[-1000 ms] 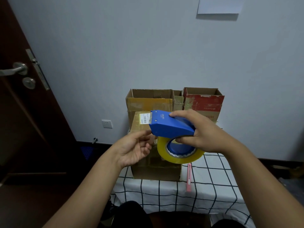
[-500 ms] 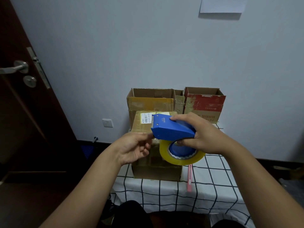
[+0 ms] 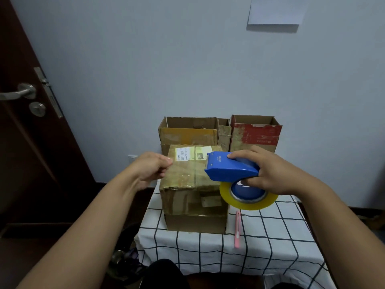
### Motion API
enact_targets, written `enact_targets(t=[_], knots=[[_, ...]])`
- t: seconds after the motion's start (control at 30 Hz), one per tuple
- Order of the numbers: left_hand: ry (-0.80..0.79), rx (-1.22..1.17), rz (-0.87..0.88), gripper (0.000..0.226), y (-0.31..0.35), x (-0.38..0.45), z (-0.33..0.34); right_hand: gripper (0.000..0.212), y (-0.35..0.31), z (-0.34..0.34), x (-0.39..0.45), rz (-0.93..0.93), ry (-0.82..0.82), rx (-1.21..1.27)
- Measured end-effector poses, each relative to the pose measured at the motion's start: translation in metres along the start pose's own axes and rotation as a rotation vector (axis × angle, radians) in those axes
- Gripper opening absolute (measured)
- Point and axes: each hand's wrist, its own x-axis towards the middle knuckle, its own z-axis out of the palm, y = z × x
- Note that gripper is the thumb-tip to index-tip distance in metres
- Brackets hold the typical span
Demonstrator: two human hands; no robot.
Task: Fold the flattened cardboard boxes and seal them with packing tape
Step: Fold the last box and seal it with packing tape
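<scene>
My right hand (image 3: 268, 172) grips a blue tape dispenser (image 3: 229, 167) with a yellowish roll of packing tape (image 3: 250, 202), held above the right side of a closed brown cardboard box (image 3: 187, 184). That box carries a white label and rests on another brown box (image 3: 195, 223). Level with the dispenser's mouth, my left hand (image 3: 151, 167) hovers at the box's upper left corner, thumb and forefinger pinched together as on the tape end. The clear strip between them is barely visible.
Behind stand an open brown box (image 3: 187, 132), a narrow open box (image 3: 224, 130) and an open red-printed box (image 3: 256, 134) against the wall. A pink utility knife (image 3: 237, 230) lies on the checked tablecloth (image 3: 260, 247). A dark door (image 3: 31, 142) is at the left.
My left hand has drawn away to the left from the dispenser's mouth, fingers now pinched. The dispenser has shifted right and lower, and the camera has tilted down a little.
</scene>
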Motion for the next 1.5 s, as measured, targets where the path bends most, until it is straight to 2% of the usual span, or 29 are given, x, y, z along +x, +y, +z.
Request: enact_targets(t=[0.1, 0.27, 0.43, 0.67, 0.83, 1.23, 1.5], knots=[[0.157, 0.052, 0.007, 0.015, -0.004, 0.009, -0.025, 0.072, 0.01, -0.006, -0.002, 0.04, -0.016, -0.068], [0.213, 0.039, -0.041, 0.009, -0.022, 0.019, -0.032, 0.069, 0.012, -0.01, 0.008, 0.052, -0.054, -0.084], [0.207, -0.035, -0.073, 0.01, -0.036, 0.022, -0.029, 0.064, 0.01, -0.015, 0.023, 0.069, -0.106, -0.087], [0.223, 0.05, -0.068, 0.021, -0.057, 0.029, -0.019, 0.063, 0.011, -0.012, 0.035, 0.052, -0.179, -0.199], [0.236, 0.074, -0.088, 0.013, -0.072, 0.034, -0.02, 0.062, 0.012, -0.003, 0.038, 0.043, -0.212, -0.213], [0.251, 0.144, -0.072, 0.014, -0.079, 0.033, -0.016, 0.063, 0.015, 0.006, 0.037, 0.034, -0.232, -0.291], [0.216, 0.108, -0.169, 0.02, -0.074, 0.026, -0.014, 0.062, 0.017, 0.007, 0.037, 0.032, -0.228, -0.281]])
